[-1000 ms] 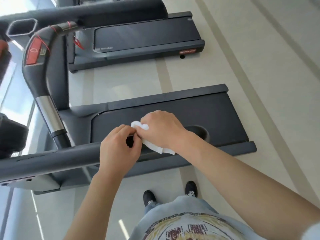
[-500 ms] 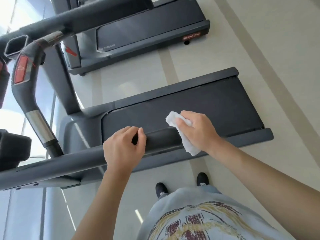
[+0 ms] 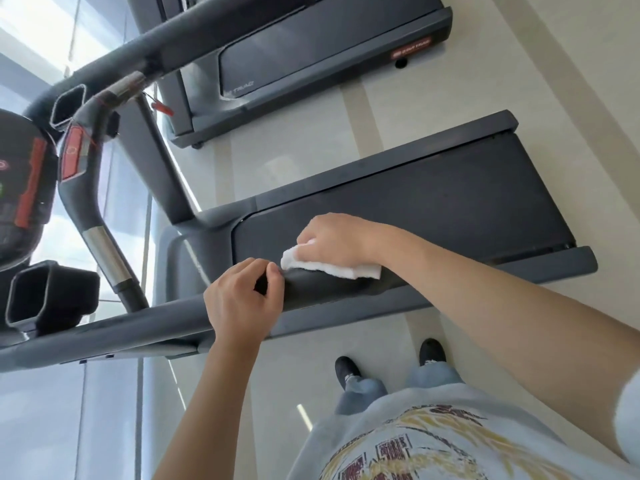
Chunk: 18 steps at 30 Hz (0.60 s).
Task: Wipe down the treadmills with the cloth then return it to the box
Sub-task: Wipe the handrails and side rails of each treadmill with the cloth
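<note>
A dark grey treadmill (image 3: pixel 433 202) lies across the middle of the view, its near handrail (image 3: pixel 145 323) running from the left toward the centre. My right hand (image 3: pixel 332 240) grips a folded white cloth (image 3: pixel 329 268) and presses it on the handrail's rounded end. My left hand (image 3: pixel 242 299) sits just left of the cloth, fingers curled over the same handrail. The box is not in view.
A second treadmill (image 3: pixel 311 53) stands beyond on the pale tiled floor (image 3: pixel 519 98). At the left are the console (image 3: pixel 20 188), a cup holder (image 3: pixel 48 296) and a curved handle with a red stop button (image 3: pixel 71 154). My shoes (image 3: pixel 348 368) stand beside the deck.
My right hand slid the cloth right along the handrail end and laid it flatter. My left hand stayed on the rail. The camera tilted, showing more console.
</note>
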### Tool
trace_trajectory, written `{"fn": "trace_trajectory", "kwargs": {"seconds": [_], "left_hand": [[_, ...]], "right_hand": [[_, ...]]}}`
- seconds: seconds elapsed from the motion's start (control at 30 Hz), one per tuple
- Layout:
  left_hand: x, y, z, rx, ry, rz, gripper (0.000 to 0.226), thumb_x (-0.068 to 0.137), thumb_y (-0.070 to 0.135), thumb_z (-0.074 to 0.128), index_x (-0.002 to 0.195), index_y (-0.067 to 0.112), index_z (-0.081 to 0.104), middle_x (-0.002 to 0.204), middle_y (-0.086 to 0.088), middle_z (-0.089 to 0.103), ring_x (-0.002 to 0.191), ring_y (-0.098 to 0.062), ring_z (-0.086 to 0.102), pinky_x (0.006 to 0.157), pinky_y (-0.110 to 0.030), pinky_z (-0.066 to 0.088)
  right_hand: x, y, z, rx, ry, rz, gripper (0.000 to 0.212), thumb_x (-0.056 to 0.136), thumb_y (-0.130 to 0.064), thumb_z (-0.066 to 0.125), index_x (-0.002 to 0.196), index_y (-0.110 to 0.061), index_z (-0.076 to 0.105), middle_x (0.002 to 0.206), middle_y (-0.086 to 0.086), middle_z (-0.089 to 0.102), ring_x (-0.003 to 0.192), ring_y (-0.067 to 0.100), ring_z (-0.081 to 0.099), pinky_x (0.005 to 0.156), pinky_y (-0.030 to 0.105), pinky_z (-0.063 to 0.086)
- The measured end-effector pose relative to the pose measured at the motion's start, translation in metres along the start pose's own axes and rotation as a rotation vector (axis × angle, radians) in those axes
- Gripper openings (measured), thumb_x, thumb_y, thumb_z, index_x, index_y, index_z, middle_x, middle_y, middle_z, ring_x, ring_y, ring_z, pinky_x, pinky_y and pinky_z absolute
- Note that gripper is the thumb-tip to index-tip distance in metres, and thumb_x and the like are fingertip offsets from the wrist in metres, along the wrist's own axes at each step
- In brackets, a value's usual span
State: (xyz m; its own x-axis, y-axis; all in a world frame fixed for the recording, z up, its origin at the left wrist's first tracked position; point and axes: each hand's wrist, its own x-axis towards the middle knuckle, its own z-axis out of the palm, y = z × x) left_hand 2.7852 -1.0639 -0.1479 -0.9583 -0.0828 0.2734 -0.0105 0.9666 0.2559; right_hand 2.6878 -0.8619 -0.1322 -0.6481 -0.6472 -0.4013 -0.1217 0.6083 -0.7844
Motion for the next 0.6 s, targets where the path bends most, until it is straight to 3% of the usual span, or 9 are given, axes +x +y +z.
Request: {"fn": "trace_trajectory", "kwargs": {"seconds": [0.1,0.17,0.23,0.3,0.43,0.6], "left_hand": [[0.0,-0.001,0.002,0.002,-0.002,-0.001,0.036,0.095,0.029,0.049,0.064,0.02,0.064,0.061,0.003,0.058,0.057,-0.022,0.053,0.047,-0.042,0.042],[0.0,-0.002,0.003,0.005,-0.001,-0.002,0.035,0.095,0.028,0.049,0.064,0.02,0.063,0.061,0.002,0.058,0.057,-0.022,0.053,0.047,-0.043,0.041],[0.0,-0.001,0.003,0.009,-0.007,-0.008,0.034,0.095,0.028,0.049,0.064,0.021,0.062,0.061,0.003,0.057,0.057,-0.021,0.053,0.047,-0.042,0.04],[0.001,-0.001,0.001,0.007,-0.015,-0.005,0.034,0.094,0.028,0.048,0.064,0.021,0.062,0.061,0.004,0.057,0.058,-0.02,0.053,0.047,-0.041,0.04],[0.002,0.001,-0.001,-0.014,-0.031,0.024,0.036,0.094,0.029,0.046,0.062,0.02,0.058,0.058,0.003,0.051,0.055,-0.022,0.049,0.044,-0.039,0.038],[0.004,0.005,-0.007,-0.036,-0.065,0.071,0.037,0.095,0.029,0.045,0.06,0.019,0.051,0.056,0.002,0.045,0.054,-0.021,0.044,0.044,-0.039,0.04]], "right_hand": [[-0.036,0.019,0.016,-0.139,0.317,-0.098,0.042,0.103,-0.048,0.044,0.071,-0.021,0.04,0.067,-0.002,0.05,0.061,0.017,0.049,0.058,0.038,0.039],[-0.054,0.033,0.038,-0.098,0.605,-0.159,0.038,0.104,-0.047,0.043,0.074,-0.024,0.035,0.07,-0.002,0.041,0.059,0.021,0.042,0.054,0.032,0.031],[-0.058,0.042,0.057,-0.07,0.786,-0.178,0.037,0.102,-0.045,0.045,0.077,-0.019,0.038,0.073,-0.002,0.041,0.058,0.024,0.04,0.047,0.032,0.033],[-0.049,0.04,0.066,-0.105,0.899,-0.171,0.033,0.098,-0.039,0.049,0.075,-0.017,0.039,0.071,-0.003,0.042,0.055,0.023,0.038,0.044,0.03,0.033],[-0.03,0.022,0.064,-0.257,1.051,-0.224,0.034,0.088,-0.026,0.062,0.072,-0.023,0.031,0.067,-0.007,0.03,0.054,0.018,0.027,0.047,0.024,0.018],[-0.029,0.018,0.072,-0.333,1.114,-0.213,0.029,0.092,-0.028,0.063,0.07,-0.019,0.047,0.067,-0.004,0.043,0.056,0.017,0.034,0.045,0.025,0.024]]}}
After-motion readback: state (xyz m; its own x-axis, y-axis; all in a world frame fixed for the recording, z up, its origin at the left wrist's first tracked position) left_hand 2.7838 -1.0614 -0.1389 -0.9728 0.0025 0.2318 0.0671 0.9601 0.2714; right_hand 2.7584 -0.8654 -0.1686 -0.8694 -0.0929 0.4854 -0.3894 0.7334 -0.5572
